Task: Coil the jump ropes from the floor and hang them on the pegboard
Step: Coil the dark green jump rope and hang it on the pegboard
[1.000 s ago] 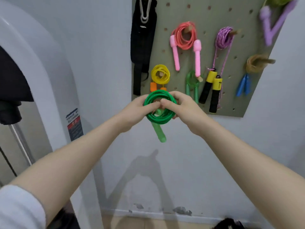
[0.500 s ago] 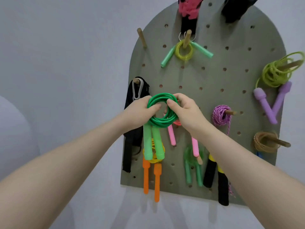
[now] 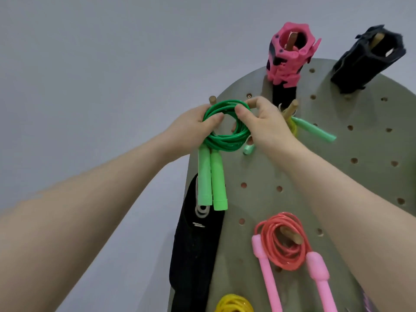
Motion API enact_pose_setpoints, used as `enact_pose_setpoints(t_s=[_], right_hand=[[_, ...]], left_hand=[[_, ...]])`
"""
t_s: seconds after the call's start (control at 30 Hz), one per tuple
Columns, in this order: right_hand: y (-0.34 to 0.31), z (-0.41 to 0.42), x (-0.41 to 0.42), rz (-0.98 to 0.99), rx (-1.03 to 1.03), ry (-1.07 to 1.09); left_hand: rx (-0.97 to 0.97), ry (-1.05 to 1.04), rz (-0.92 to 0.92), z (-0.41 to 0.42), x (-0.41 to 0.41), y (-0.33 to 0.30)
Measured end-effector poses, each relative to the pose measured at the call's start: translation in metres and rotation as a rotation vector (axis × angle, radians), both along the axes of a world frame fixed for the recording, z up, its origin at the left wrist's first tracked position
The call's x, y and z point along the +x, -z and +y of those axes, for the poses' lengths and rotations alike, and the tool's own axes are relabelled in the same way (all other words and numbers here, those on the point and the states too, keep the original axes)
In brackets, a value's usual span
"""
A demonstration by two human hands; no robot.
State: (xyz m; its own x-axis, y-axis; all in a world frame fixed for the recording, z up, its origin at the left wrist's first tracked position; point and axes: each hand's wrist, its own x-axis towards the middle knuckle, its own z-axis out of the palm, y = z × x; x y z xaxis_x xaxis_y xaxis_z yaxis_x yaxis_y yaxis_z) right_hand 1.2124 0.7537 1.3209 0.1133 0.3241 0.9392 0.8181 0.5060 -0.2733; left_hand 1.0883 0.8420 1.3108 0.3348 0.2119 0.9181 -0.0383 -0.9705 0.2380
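Note:
A coiled green jump rope (image 3: 225, 140) is held up in front of the grey-green pegboard (image 3: 315, 176). My left hand (image 3: 191, 124) grips the coil's left side and my right hand (image 3: 263, 124) pinches its right side, thumbs on the near face. Its two light-green handles (image 3: 211, 183) hang straight down. A bare wooden peg (image 3: 212, 100) sticks out just above and behind the coil's upper left edge. The coil does not hang on the peg.
On other pegs hang a red rope with pink handles (image 3: 286, 246), a yellow coil (image 3: 234, 304), a yellow-green rope with mint handles (image 3: 313, 131), a black strap (image 3: 195, 244), a pink collar (image 3: 290, 52) and a black sleeve (image 3: 367, 59). Grey wall fills the left.
Both hands have lifted the green coil from the lower part of the board to its upper left, near the bare peg. The view has tilted upward.

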Motion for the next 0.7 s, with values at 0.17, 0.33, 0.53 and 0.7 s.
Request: enact_pose_setpoints(t_s=[0.17,0.33,0.53,0.7], right_hand=[[-0.051,0.021,-0.012,-0.033,0.022,-0.026],[-0.069,0.048,-0.009,-0.063,-0.041,0.168],[-0.076,0.081,0.010,0.078,-0.090,0.290],[-0.040,0.113,0.036,-0.251,0.061,1.031]], left_hand=[[0.149,0.001,-0.167,0.031,-0.008,-0.045],[0.187,0.018,-0.179,0.066,0.007,-0.057],[0.043,-0.006,-0.073,0.091,0.038,-0.073],[0.150,-0.563,0.003,0.112,0.068,-0.041]])
